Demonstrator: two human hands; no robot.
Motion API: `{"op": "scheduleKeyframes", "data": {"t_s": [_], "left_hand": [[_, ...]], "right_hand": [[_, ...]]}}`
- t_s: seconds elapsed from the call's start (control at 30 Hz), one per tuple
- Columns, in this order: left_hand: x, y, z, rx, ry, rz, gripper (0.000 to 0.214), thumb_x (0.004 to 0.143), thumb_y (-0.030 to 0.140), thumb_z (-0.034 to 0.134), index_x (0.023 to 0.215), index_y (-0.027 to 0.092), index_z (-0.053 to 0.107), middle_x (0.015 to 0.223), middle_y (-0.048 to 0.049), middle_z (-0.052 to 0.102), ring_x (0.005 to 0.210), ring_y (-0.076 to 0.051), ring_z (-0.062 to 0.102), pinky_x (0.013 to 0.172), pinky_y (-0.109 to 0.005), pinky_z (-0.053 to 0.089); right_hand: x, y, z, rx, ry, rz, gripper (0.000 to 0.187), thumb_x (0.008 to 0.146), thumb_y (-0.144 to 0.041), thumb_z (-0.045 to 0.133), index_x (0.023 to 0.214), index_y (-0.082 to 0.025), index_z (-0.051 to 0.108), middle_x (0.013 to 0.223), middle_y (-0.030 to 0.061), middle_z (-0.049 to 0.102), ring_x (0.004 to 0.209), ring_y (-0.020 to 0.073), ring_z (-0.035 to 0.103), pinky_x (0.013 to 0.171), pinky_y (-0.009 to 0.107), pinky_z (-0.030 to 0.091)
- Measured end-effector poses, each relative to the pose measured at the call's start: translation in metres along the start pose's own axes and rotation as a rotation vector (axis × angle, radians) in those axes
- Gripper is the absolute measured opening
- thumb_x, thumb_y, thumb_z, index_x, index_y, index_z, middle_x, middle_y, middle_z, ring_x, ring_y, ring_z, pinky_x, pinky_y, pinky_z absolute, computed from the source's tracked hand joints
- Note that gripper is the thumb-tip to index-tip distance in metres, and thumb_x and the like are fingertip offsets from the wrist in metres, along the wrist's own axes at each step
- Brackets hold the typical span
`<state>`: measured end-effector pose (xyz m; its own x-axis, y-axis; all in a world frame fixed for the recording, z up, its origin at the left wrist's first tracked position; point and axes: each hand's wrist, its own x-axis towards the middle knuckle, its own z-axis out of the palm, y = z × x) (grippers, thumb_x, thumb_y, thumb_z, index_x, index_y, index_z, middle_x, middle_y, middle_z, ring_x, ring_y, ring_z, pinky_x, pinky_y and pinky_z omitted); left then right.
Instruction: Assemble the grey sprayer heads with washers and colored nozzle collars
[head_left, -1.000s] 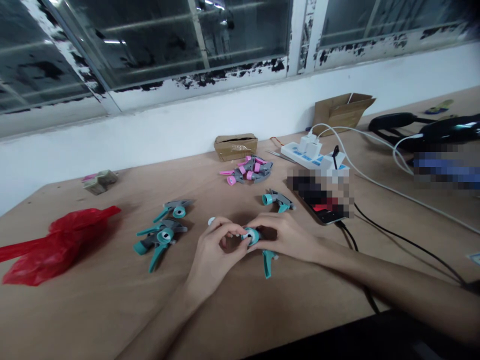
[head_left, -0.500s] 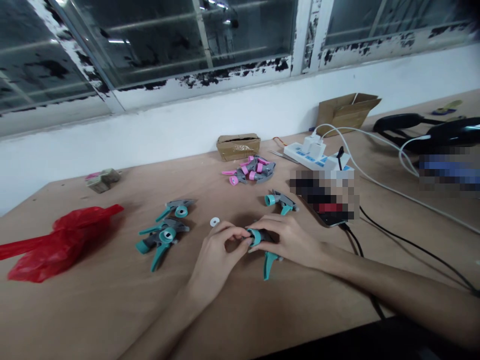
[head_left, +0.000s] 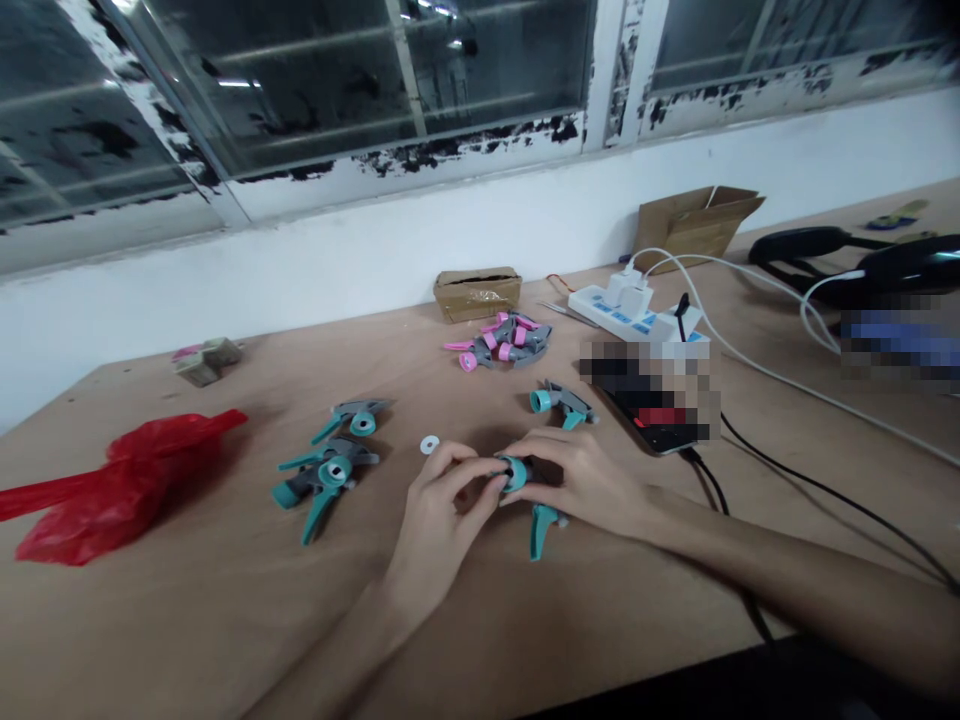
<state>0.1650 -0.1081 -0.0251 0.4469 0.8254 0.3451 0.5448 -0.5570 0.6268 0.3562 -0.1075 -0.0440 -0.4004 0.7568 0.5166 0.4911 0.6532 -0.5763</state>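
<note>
My right hand (head_left: 581, 475) is closed around a grey and teal trigger spray head (head_left: 541, 530), its teal collar turned toward the left and its trigger hanging below. At the collar's opening, my left hand (head_left: 450, 500) has thumb and forefinger pinched together; whatever they hold, if anything, is hidden. A small white washer (head_left: 429, 445) lies flat on the table just beyond my left hand. To the left rest several teal spray heads (head_left: 334, 470) in a group. Another teal spray head (head_left: 562, 402) lies beyond my right hand.
Several pink spray heads (head_left: 501, 342) lie before a small cardboard box (head_left: 478, 295). A red plastic bag (head_left: 142, 480) is at left. On the right are a phone (head_left: 637, 405), a power strip (head_left: 619, 312) with cables, and an open carton (head_left: 694, 230).
The collar of the held spray head has shifted slightly to the right, and my left fingers have moved a little with it. Other things on the table stay in place.
</note>
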Motion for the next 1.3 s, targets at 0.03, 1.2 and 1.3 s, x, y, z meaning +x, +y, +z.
{"op": "scheduleKeyframes", "data": {"t_s": [0.03,1.2,1.3], "left_hand": [[0.001,0.0,-0.001,-0.011,-0.017,-0.006,0.014,0.085,0.022,0.055,0.092,0.023,0.066,0.085,-0.0015,0.054,0.068,-0.011,0.052,0.058,-0.022,0.043],[0.008,0.002,-0.013,0.149,-0.096,0.443,0.013,0.081,0.014,0.055,0.09,0.019,0.061,0.092,-0.004,0.06,0.083,-0.016,0.054,0.074,-0.03,0.049],[0.006,0.006,-0.013,0.138,-0.073,0.499,0.019,0.075,0.018,0.061,0.093,0.018,0.06,0.094,-0.0043,0.063,0.086,-0.018,0.054,0.077,-0.033,0.05]], "right_hand": [[0.0,0.0,0.0,-0.003,0.002,-0.001,0.024,0.077,-0.029,0.067,0.098,-0.016,0.062,0.086,0.0044,0.067,0.079,0.0158,0.062,0.071,0.028,0.049],[0.008,0.005,0.0,0.718,-0.228,0.343,0.033,0.063,-0.027,0.077,0.094,-0.02,0.067,0.089,0.0006,0.069,0.083,0.0152,0.063,0.076,0.028,0.051],[0.01,0.008,-0.001,0.827,-0.274,0.372,0.035,0.06,-0.023,0.078,0.093,-0.018,0.068,0.089,0.0011,0.069,0.082,0.014,0.062,0.078,0.027,0.05]]}}
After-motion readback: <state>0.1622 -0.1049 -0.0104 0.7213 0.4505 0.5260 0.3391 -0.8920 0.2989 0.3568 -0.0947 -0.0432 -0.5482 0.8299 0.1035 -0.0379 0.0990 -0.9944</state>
